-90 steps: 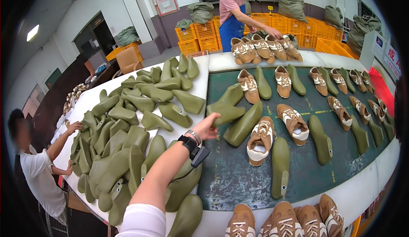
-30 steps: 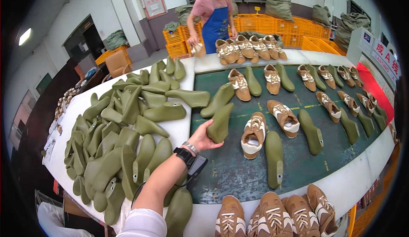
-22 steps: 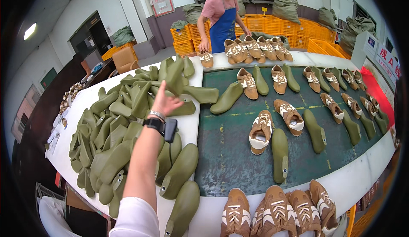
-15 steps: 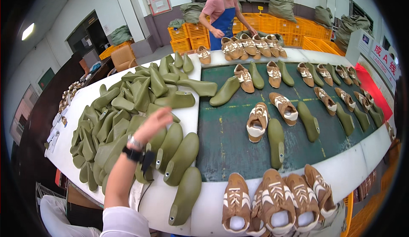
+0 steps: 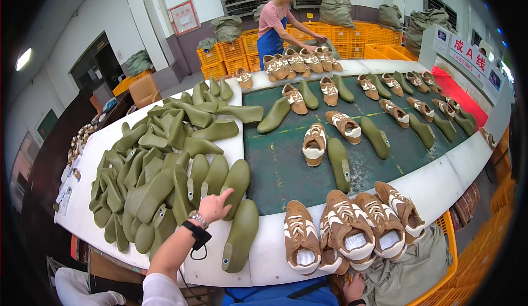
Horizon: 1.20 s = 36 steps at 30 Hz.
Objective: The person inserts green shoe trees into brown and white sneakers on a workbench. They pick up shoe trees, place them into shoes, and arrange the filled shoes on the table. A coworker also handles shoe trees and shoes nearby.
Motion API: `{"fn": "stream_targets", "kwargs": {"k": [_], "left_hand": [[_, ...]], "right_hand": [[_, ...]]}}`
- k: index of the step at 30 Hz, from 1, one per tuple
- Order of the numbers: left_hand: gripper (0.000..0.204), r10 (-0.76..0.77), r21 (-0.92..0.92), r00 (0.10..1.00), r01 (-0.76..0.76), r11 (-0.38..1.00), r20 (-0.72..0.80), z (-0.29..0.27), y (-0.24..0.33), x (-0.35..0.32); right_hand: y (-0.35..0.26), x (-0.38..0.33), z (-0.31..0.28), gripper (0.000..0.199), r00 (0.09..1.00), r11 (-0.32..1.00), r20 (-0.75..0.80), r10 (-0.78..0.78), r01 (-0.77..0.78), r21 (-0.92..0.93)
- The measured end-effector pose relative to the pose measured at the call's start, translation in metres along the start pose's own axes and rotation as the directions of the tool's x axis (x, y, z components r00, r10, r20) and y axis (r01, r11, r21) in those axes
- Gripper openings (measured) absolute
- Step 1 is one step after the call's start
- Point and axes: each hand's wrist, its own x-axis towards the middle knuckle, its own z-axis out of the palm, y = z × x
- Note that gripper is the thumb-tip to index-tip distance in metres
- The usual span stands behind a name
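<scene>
left hand (image 5: 213,206): pulling back from the pile's far side, now lying open, fingers on the olive-green plastic shoe lasts (image 5: 237,179) at 12 o'clock
right hand (image 5: 353,288): barely showing at 6 o'clock, grip unclear
change: last released onto white table (image 5: 264,251)

right hand (image 5: 353,287): mostly cut off by the bottom edge, grip's anyone's guess
seated person (image 5: 82,289): only a sleeve shows, bottom left
lasts (image 5: 165,163): lower ones buried under the pile
</scene>
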Motion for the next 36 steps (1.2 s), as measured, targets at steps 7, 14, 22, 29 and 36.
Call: {"fn": "stream_targets", "kwargs": {"k": [7,14,22,29,36], "left_hand": [[0.054,-0.011,-0.144,0.991,0.031,0.989,0.136,0.027,0.075,0.124],[0.067,-0.019,-0.291,0.988,0.063,0.955,0.152,0.047,0.133,0.153],[0.076,0.403,-0.278,0.868,-0.327,0.903,0.288,-0.050,0.095,0.086],[0.069,0.387,-0.223,0.921,-0.367,0.903,0.052,-0.046,0.049,-0.112],[0.062,-0.026,-0.389,0.974,-0.065,0.919,-0.224,0.024,0.061,-0.188]], "right_hand": [[-0.009,-0.004,0.000,0.037,0.986,0.992,-0.112,-0.120,0.115,-0.052],[-0.015,-0.005,-0.007,0.038,0.993,0.991,-0.009,-0.115,0.114,-0.074],[-0.006,-0.002,0.011,0.046,0.999,0.999,0.013,-0.047,0.048,-0.009],[-0.035,0.006,-0.117,0.064,0.737,0.889,0.643,-0.211,0.417,-0.186],[-0.233,0.014,-0.363,0.035,0.454,0.842,0.715,-0.531,0.373,0.389]]}}
